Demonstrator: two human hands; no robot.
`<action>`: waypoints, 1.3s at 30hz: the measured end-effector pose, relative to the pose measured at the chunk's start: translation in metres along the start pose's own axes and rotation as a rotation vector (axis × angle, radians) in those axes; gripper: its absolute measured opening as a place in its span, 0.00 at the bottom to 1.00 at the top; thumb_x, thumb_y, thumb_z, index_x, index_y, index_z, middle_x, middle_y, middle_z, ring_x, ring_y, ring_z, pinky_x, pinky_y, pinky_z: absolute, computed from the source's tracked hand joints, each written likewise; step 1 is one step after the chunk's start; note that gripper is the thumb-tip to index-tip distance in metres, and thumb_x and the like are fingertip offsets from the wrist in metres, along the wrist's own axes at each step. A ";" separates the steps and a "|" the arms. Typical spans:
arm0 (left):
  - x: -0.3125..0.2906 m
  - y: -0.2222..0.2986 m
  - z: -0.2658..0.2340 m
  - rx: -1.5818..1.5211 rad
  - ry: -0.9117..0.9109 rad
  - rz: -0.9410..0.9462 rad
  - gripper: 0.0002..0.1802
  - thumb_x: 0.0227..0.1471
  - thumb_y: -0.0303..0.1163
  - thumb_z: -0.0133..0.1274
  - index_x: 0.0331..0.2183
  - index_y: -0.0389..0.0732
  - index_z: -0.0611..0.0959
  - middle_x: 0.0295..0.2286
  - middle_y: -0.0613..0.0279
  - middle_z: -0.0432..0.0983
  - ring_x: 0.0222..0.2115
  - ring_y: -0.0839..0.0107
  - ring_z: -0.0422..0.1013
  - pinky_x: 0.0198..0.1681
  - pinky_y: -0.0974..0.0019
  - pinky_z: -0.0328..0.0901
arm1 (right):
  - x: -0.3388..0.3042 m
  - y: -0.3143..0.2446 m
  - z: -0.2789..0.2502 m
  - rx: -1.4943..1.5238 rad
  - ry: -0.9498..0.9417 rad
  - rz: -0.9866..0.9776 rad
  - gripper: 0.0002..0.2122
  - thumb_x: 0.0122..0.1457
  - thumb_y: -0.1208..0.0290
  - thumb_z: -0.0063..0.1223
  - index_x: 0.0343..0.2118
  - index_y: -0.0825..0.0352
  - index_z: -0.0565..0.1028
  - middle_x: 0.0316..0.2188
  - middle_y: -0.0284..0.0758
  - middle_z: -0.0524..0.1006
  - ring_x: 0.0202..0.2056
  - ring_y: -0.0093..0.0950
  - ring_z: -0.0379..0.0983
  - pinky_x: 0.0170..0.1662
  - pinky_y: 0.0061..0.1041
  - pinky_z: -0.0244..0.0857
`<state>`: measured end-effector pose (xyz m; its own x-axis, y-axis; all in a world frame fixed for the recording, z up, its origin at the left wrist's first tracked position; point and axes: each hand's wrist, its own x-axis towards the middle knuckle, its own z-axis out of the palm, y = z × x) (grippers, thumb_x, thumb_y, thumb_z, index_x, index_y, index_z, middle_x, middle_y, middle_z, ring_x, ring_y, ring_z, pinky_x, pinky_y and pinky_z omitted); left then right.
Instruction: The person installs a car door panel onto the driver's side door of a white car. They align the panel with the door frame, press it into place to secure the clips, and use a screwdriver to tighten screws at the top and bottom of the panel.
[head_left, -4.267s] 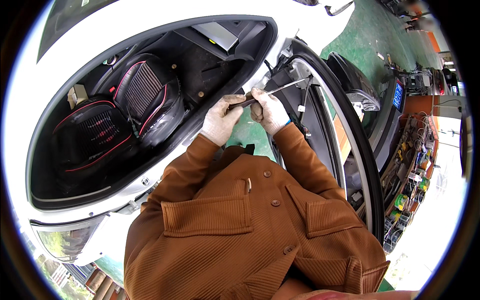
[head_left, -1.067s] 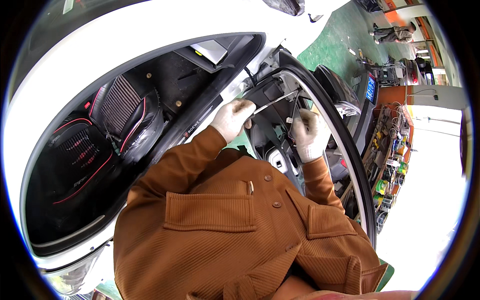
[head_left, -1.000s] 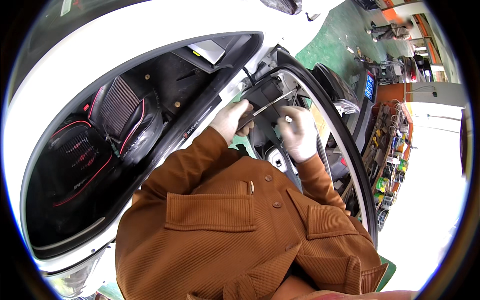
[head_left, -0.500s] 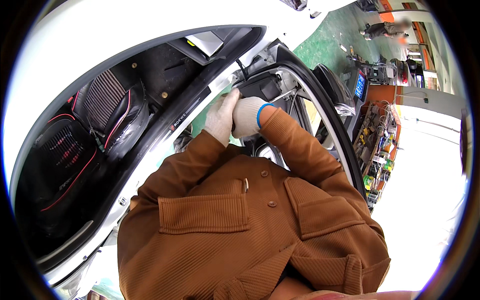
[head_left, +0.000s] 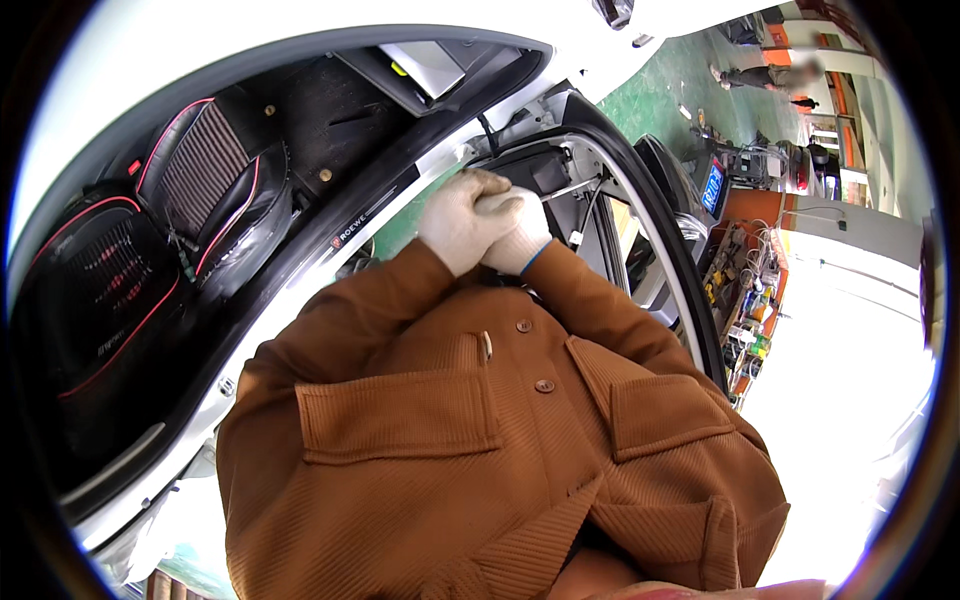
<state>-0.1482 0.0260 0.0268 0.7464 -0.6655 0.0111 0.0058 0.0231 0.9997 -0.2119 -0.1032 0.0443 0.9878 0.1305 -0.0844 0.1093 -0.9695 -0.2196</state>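
My hands, both in white knit gloves, are pressed together in front of my chest, beside the open car door. My left hand [head_left: 462, 222] is closed, its fingers wrapped over the fingers of my right hand [head_left: 524, 238]. The right hand looks curled against the left palm, and most of its fingers are hidden. Whether anything lies between the palms I cannot make out. A thin blue edge shows at the right glove's cuff. Beyond the hands is the black inner side of the door [head_left: 535, 172].
A white car's door opening lies to my left, with a black sill [head_left: 375, 215] and dark seats [head_left: 205, 180] with red piping. The door frame [head_left: 690, 300] curves round my right side. Farther right are a cluttered shelf [head_left: 735, 290] and another car [head_left: 700, 185]. A person [head_left: 760, 76] is on the green floor.
My left hand has come over the right; before, the right hand lay over the left. The blue cuff edge shows less. My view has shifted slightly, and the distant person has changed posture.
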 end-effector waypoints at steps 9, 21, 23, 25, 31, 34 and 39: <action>-0.024 0.019 -0.018 -0.423 0.026 -0.275 0.27 0.61 0.44 0.63 0.48 0.28 0.85 0.42 0.53 0.84 0.43 0.70 0.78 0.51 0.67 0.70 | 0.013 -0.030 -0.037 -0.249 -0.377 -0.155 0.10 0.59 0.62 0.54 0.38 0.59 0.83 0.37 0.39 0.85 0.40 0.40 0.83 0.44 0.39 0.78; -0.019 0.019 -0.004 -0.514 -0.017 -0.298 0.26 0.60 0.46 0.65 0.46 0.31 0.87 0.41 0.55 0.85 0.42 0.71 0.78 0.50 0.67 0.71 | -0.002 -0.012 -0.027 -0.163 -0.279 -0.020 0.16 0.59 0.58 0.57 0.45 0.62 0.82 0.44 0.41 0.84 0.46 0.40 0.82 0.49 0.37 0.77; -0.021 0.032 -0.011 -0.463 -0.038 -0.299 0.26 0.60 0.45 0.65 0.46 0.31 0.87 0.41 0.55 0.85 0.41 0.71 0.78 0.50 0.67 0.71 | -0.005 -0.013 -0.025 -0.114 -0.178 -0.017 0.13 0.60 0.60 0.54 0.40 0.60 0.83 0.38 0.42 0.86 0.40 0.43 0.84 0.46 0.42 0.78; -0.022 0.028 -0.012 -0.487 -0.031 -0.309 0.25 0.60 0.45 0.65 0.46 0.31 0.87 0.41 0.56 0.85 0.41 0.71 0.78 0.50 0.67 0.71 | -0.003 -0.016 -0.028 -0.116 -0.200 -0.020 0.13 0.60 0.60 0.54 0.40 0.60 0.83 0.38 0.42 0.86 0.40 0.44 0.84 0.45 0.42 0.78; -0.021 0.031 -0.016 -0.520 -0.012 -0.309 0.25 0.61 0.46 0.64 0.47 0.31 0.86 0.41 0.56 0.84 0.42 0.72 0.77 0.50 0.67 0.71 | 0.004 -0.020 -0.032 -0.125 -0.226 -0.004 0.12 0.59 0.61 0.54 0.39 0.60 0.83 0.37 0.43 0.85 0.39 0.44 0.84 0.45 0.42 0.78; -0.020 0.032 -0.017 -0.499 -0.035 -0.308 0.27 0.61 0.47 0.63 0.47 0.30 0.85 0.40 0.57 0.84 0.41 0.73 0.76 0.50 0.68 0.70 | 0.003 -0.023 -0.035 -0.107 -0.210 0.013 0.12 0.59 0.61 0.54 0.38 0.60 0.84 0.37 0.42 0.85 0.39 0.43 0.84 0.44 0.43 0.78; -0.017 0.019 -0.013 -0.514 -0.038 -0.310 0.28 0.62 0.49 0.61 0.48 0.31 0.84 0.39 0.60 0.83 0.39 0.74 0.75 0.46 0.69 0.69 | 0.007 -0.025 -0.039 -0.164 -0.350 0.001 0.12 0.60 0.61 0.53 0.36 0.60 0.85 0.38 0.42 0.86 0.40 0.43 0.84 0.45 0.43 0.78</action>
<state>-0.1522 0.0478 0.0452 0.6342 -0.7247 -0.2693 0.5474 0.1750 0.8184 -0.2031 -0.0863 0.0866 0.8936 0.1654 -0.4172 0.1530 -0.9862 -0.0632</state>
